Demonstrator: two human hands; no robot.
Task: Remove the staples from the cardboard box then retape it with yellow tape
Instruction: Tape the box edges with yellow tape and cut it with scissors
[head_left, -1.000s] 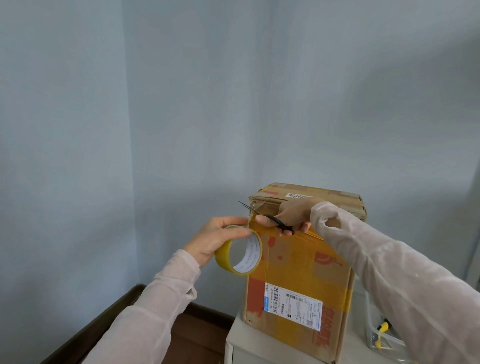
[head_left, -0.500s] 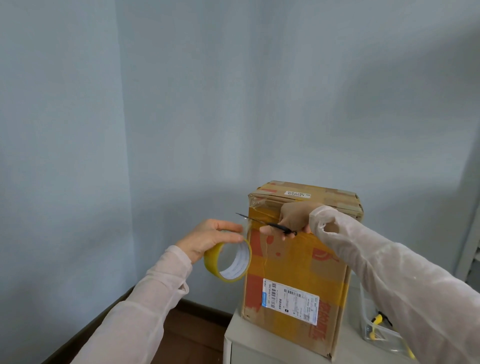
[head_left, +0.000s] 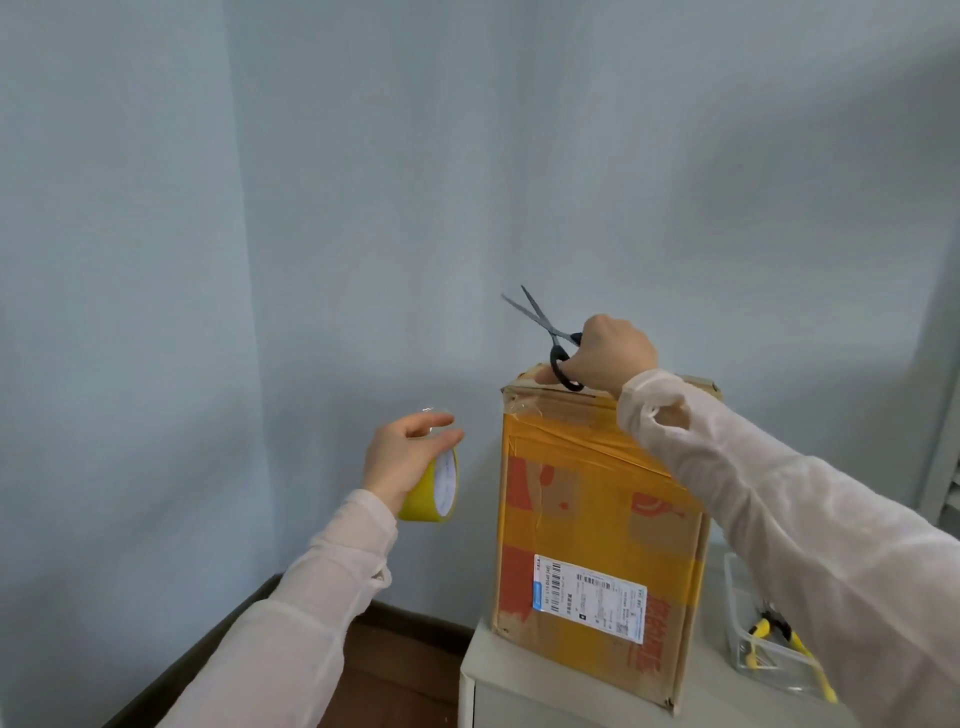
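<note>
I wear long sleeves of thin, sheer off-white fabric, softly wrinkled. My left sleeve (head_left: 311, 597), left of the cardboard box (head_left: 587, 509), ends in a gathered cuff (head_left: 371, 512); my right sleeve (head_left: 779, 519), before the box's right side, bunches into a puckered cuff (head_left: 649, 410). My left hand (head_left: 400, 457) and right hand (head_left: 613, 356) are bare.

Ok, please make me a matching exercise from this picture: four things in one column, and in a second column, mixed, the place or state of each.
1. scissors
2. tape roll
3. box
4. plastic tub

a. upright, white label on its front
b. held in the left hand
c. held in the right hand, blades open
d. right of the box, yellow-handled tools inside

Pairs: 1-c, 2-b, 3-a, 4-d.
</note>
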